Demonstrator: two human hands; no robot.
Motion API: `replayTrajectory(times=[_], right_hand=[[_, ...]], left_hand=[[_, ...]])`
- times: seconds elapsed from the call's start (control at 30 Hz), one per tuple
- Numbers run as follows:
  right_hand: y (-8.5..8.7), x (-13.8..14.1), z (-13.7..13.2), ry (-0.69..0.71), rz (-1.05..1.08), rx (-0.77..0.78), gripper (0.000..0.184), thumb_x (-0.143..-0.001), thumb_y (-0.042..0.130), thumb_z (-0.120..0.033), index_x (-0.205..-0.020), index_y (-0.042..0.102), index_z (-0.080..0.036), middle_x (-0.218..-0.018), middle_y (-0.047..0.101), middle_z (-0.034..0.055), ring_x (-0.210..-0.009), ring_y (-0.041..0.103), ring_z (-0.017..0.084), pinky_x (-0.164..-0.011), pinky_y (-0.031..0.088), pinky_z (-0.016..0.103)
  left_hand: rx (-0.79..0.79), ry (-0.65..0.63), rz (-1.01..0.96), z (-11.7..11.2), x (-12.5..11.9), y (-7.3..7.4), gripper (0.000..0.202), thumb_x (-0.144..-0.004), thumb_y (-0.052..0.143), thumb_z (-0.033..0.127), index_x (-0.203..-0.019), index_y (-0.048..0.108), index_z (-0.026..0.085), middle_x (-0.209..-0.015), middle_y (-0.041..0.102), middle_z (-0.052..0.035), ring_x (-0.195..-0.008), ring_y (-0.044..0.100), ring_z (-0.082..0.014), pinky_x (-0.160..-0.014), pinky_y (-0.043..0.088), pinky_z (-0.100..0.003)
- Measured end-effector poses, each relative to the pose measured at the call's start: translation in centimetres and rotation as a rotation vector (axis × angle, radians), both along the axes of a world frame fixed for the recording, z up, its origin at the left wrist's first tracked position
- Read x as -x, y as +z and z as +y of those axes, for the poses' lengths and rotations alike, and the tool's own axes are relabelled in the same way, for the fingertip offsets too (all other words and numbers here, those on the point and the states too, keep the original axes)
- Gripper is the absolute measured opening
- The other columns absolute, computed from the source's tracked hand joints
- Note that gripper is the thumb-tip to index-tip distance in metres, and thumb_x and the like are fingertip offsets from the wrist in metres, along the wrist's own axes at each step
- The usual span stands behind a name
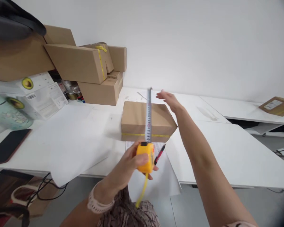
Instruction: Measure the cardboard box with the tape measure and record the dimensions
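Observation:
My left hand (130, 160) grips a yellow tape measure (143, 154) by its case, fingers wrapped round it. The metal blade (148, 116) is pulled out and points away from me, over a closed cardboard box (134, 116) with a yellow strip along its side. A yellow strap hangs from the case. Past the box's far right corner, my right hand (168, 98) hovers near the blade's end, apart from it, fingers stretched out and holding nothing. Under the box's near edge lies a printed sheet (161, 167), with a red and black pen (160, 154) on it.
Several cardboard boxes (78, 63) are stacked at the back left, beside white boxes with avocado pictures (42, 97). A mint-green bottle (7, 110) and a dark flat object (10, 145) sit at the left. A small taped box (276, 105) stands far right.

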State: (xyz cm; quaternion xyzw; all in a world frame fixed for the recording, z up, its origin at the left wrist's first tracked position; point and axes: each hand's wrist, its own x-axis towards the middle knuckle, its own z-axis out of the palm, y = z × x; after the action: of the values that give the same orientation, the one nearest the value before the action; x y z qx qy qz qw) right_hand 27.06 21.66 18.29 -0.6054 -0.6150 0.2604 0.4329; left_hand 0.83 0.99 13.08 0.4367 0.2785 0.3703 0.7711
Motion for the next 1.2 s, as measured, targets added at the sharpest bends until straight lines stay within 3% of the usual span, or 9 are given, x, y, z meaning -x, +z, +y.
replayTrajectory(times=[0.1, 0.2, 0.3, 0.4, 0.57, 0.73, 0.87, 1.0, 1.2], right_hand=[[-1.5, -4.0, -1.9, -0.147, 0.154, -0.033, 0.059, -0.093, 0.042, -0.073, -0.106, 0.068, -0.022, -0.122, 0.072, 0.0147, -0.118, 0.065, 0.026, -0.106, 0.049, 0.045], [-4.2, -6.1, -6.2, -0.209, 0.229, 0.102, 0.064, -0.094, 0.038, -0.074, -0.12, 0.066, -0.022, -0.133, 0.068, 0.0168, -0.122, 0.065, 0.029, -0.104, 0.052, 0.048], [-5.9, -5.6, -10.2, -0.058, 0.325, 0.222, 0.073, -0.095, 0.026, -0.078, -0.141, 0.055, -0.029, -0.152, 0.055, 0.0127, -0.127, 0.063, 0.029, -0.101, 0.055, 0.047], [-4.8, -4.1, -11.8, 0.053, 0.254, 0.208, 0.075, -0.094, 0.026, -0.079, -0.148, 0.049, -0.032, -0.158, 0.048, 0.009, -0.127, 0.062, 0.028, -0.097, 0.058, 0.043], [0.3, -2.6, -9.3, -0.069, -0.158, 0.057, 0.065, -0.092, 0.041, -0.076, -0.13, 0.065, -0.029, -0.133, 0.068, 0.0101, -0.113, 0.066, 0.03, -0.08, 0.06, 0.038], [1.5, -1.2, -4.1, -0.233, -0.687, -0.002, 0.052, -0.096, 0.042, -0.065, -0.104, 0.072, -0.023, -0.114, 0.074, 0.0139, -0.106, 0.064, 0.034, -0.088, 0.051, 0.047], [1.3, 0.1, -0.5, -0.201, -0.745, -0.08, 0.042, -0.099, 0.039, -0.048, -0.095, 0.071, -0.022, -0.116, 0.074, 0.0148, -0.113, 0.061, 0.034, -0.091, 0.047, 0.044], [1.1, 0.9, 1.6, -0.264, -0.63, -0.023, 0.041, -0.101, 0.033, -0.042, -0.092, 0.068, -0.022, -0.113, 0.075, 0.0154, -0.103, 0.067, 0.032, -0.091, 0.046, 0.042], [0.6, 1.1, 1.5, -0.26, -0.642, -0.07, 0.054, -0.104, 0.021, -0.045, -0.084, 0.064, -0.021, -0.108, 0.075, 0.0181, -0.104, 0.068, 0.033, -0.095, 0.043, 0.045]], left_hand=[[-0.191, 0.247, 0.094, 1.0, 3.9, -1.3, 0.063, -0.074, 0.083, 0.041, -0.126, 0.05, 0.026, -0.122, 0.06, -0.0077, -0.09, 0.075, -0.0269, -0.064, 0.064, -0.032], [-0.266, 0.459, 0.206, 3.4, 6.1, -2.9, 0.061, -0.074, 0.082, 0.039, -0.124, 0.05, 0.026, -0.119, 0.06, -0.005, -0.088, 0.074, -0.023, -0.067, 0.064, -0.033], [-0.215, 0.414, 0.211, 5.9, 6.5, -3.9, 0.054, -0.076, 0.077, 0.044, -0.12, 0.051, 0.023, -0.115, 0.06, -0.0038, -0.077, 0.073, -0.0184, -0.063, 0.063, -0.033], [-0.212, 0.358, 0.19, 7.9, 6.1, -3.1, 0.052, -0.075, 0.076, 0.043, -0.116, 0.052, 0.022, -0.113, 0.061, -0.0032, -0.072, 0.072, -0.0164, -0.06, 0.061, -0.031], [-0.312, 0.381, 0.158, 11.3, 5.5, 1.0, 0.049, -0.073, 0.076, 0.045, -0.109, 0.056, 0.018, -0.106, 0.063, -0.0037, -0.068, 0.071, -0.0162, -0.057, 0.06, -0.029], [-0.372, 0.447, 0.208, 13.3, 3.8, 3.1, 0.053, -0.069, 0.079, 0.043, -0.108, 0.054, 0.018, -0.101, 0.063, -0.003, -0.065, 0.068, -0.0144, -0.053, 0.059, -0.028], [-0.492, 0.385, 0.143, 10.5, 1.4, 1.7, 0.058, -0.07, 0.083, 0.038, -0.115, 0.051, 0.022, -0.109, 0.064, -0.0039, -0.071, 0.07, -0.0145, -0.057, 0.06, -0.028], [-0.284, 0.039, 0.104, 6.7, -0.8, -1.5, 0.052, -0.077, 0.08, 0.043, -0.113, 0.051, 0.021, -0.123, 0.061, -0.0098, -0.08, 0.074, -0.0205, -0.059, 0.06, -0.029], [-0.029, -0.102, 0.078, 5.2, -0.9, -4.2, 0.06, -0.075, 0.081, 0.045, -0.119, 0.047, 0.022, -0.131, 0.06, -0.0152, -0.079, 0.076, -0.0232, -0.057, 0.059, -0.029]])
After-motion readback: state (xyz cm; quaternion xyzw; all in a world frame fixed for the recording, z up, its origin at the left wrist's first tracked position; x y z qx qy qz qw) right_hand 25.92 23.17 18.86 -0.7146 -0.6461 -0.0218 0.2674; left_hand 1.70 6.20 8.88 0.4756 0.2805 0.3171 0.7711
